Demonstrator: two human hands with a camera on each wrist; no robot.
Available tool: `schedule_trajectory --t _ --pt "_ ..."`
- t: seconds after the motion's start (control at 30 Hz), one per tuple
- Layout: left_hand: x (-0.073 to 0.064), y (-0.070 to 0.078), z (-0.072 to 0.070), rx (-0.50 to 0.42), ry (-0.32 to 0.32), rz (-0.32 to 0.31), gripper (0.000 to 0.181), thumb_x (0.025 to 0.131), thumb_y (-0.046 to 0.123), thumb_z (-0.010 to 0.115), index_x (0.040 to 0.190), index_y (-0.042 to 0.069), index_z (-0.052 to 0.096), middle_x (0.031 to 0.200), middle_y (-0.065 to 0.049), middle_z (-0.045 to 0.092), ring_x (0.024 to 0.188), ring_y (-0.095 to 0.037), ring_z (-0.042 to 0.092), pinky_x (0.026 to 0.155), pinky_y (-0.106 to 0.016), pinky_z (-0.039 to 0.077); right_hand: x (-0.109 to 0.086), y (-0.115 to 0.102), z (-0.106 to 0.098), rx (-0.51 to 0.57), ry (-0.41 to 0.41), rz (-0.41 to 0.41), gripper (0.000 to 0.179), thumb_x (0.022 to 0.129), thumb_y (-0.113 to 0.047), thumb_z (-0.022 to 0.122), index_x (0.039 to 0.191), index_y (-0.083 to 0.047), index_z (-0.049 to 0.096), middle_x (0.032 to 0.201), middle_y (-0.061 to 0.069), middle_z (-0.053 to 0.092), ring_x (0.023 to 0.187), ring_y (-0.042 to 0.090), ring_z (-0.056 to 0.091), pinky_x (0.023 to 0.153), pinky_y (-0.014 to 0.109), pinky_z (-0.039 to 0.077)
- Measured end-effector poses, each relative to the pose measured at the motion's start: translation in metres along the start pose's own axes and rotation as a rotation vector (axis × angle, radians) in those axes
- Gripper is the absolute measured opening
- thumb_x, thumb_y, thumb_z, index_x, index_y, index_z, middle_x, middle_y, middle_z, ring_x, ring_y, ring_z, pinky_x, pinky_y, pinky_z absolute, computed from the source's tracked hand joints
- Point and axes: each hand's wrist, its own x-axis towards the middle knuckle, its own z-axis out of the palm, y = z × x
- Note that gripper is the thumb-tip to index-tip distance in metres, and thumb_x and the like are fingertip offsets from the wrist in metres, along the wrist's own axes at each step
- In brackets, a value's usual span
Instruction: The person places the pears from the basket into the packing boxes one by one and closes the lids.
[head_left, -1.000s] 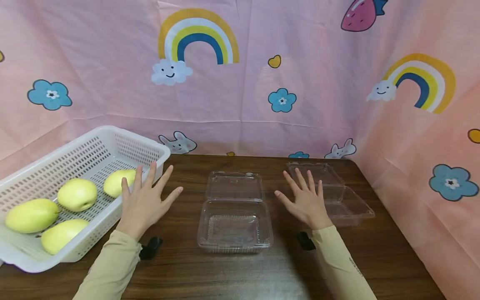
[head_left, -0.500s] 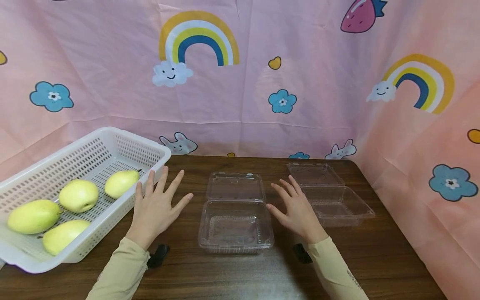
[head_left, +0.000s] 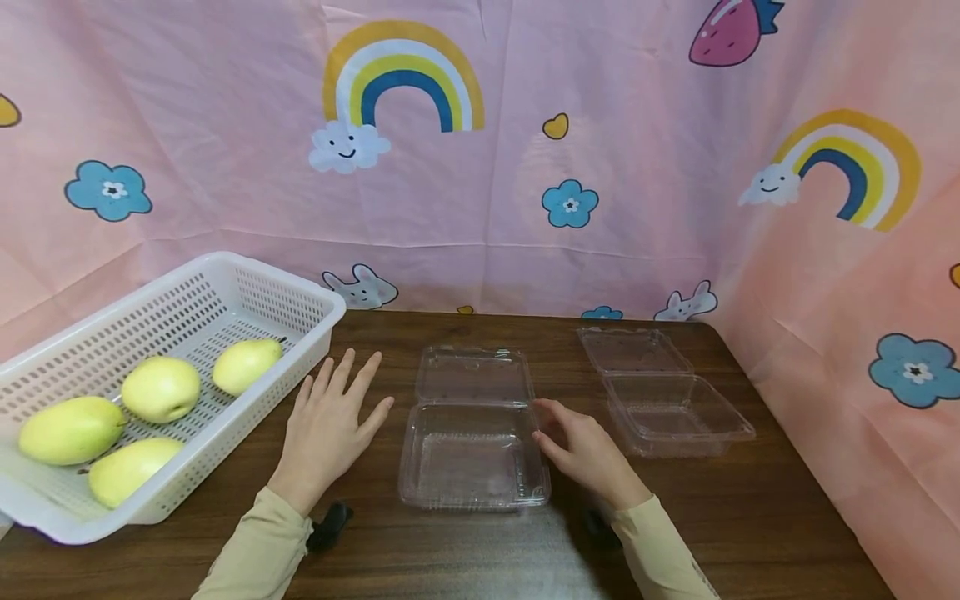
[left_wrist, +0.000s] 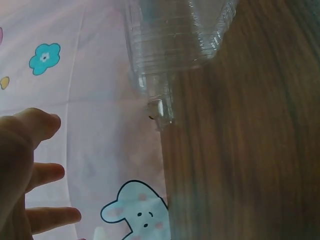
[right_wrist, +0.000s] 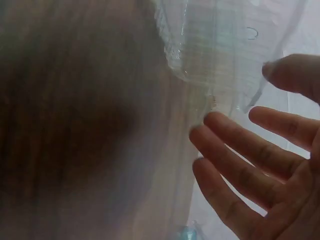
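Observation:
A clear plastic clamshell box [head_left: 474, 467] stands on the table with its lid [head_left: 474, 375] laid back, away from me. At the box's right rim is my right hand [head_left: 588, 454], thumb and index fingertips right at the edge. In the right wrist view that hand's thumb [right_wrist: 290, 75] stands apart from the loosely bent fingers, with the clear plastic beyond. My left hand [head_left: 322, 442] hovers between the basket and the box, fingers spread, holding nothing. The left wrist view has its fingers [left_wrist: 47, 175] apart, with the box [left_wrist: 170, 40] above.
A white perforated basket [head_left: 247, 408] with several yellow-green pears [head_left: 161, 390] stands at the left. A second clear clamshell box [head_left: 675, 417], lid back, sits at the right rear. Pink patterned cloth [head_left: 480, 192] hangs behind the brown table [head_left: 465, 558] and along its right side.
Both hands have moved inward toward the middle box and lower. The right hand's fingers went from spread to bent at the box's right rim. The left hand no longer overlaps the basket's pears.

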Motion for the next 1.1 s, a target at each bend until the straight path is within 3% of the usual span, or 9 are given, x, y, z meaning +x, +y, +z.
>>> schedule_trajectory --t 0.2,0.43,0.63,0.83,1.1 --pt "-0.003 -0.002 0.007 -0.015 0.001 -0.003 0.059 0.096 0.038 0.058 0.146 0.011 0.042 0.147 -0.027 0.035 0.132 -0.049 0.031 0.105 -0.064 0.024 -0.006 0.004 0.006 0.144 -0.026 0.001 0.040 0.095 -0.014 0.063 0.131 -0.001 0.052 0.077 -0.005 0.066 0.063 0.004 0.057 0.058 0.026 0.049" --pt "-0.007 -0.003 0.013 -0.024 -0.016 -0.010 0.058 0.096 0.036 0.058 0.145 0.009 0.043 0.147 -0.028 0.034 0.132 -0.049 0.032 0.105 -0.063 0.025 -0.009 0.002 0.010 0.299 -0.015 0.047 0.042 0.095 -0.008 0.062 0.134 -0.002 0.050 0.069 -0.004 0.059 0.053 0.011 0.054 0.050 0.026 0.046" --pt "-0.009 -0.003 0.018 -0.034 -0.029 -0.016 0.057 0.097 0.036 0.057 0.145 0.008 0.044 0.148 -0.027 0.033 0.133 -0.048 0.031 0.106 -0.062 0.023 -0.008 0.000 0.012 0.458 -0.037 0.162 0.045 0.095 -0.003 0.061 0.137 -0.001 0.047 0.069 0.004 0.057 0.053 0.025 0.057 0.049 0.036 0.052" --pt "-0.011 -0.001 0.019 -0.043 -0.052 -0.037 0.055 0.099 0.039 0.053 0.145 0.009 0.044 0.148 -0.026 0.033 0.133 -0.048 0.030 0.106 -0.064 0.020 -0.007 -0.001 0.011 0.597 -0.045 0.235 0.047 0.094 0.001 0.060 0.138 0.001 0.046 0.073 0.007 0.056 0.057 0.024 0.058 0.052 0.044 0.054" --pt "-0.014 0.000 0.020 -0.045 -0.076 -0.049 0.056 0.100 0.041 0.049 0.145 0.009 0.044 0.149 -0.026 0.032 0.134 -0.048 0.029 0.106 -0.065 0.019 -0.009 -0.002 0.010 0.724 -0.043 0.279 0.050 0.091 0.004 0.062 0.138 0.004 0.045 0.079 0.012 0.056 0.060 0.017 0.058 0.051 0.037 0.056"
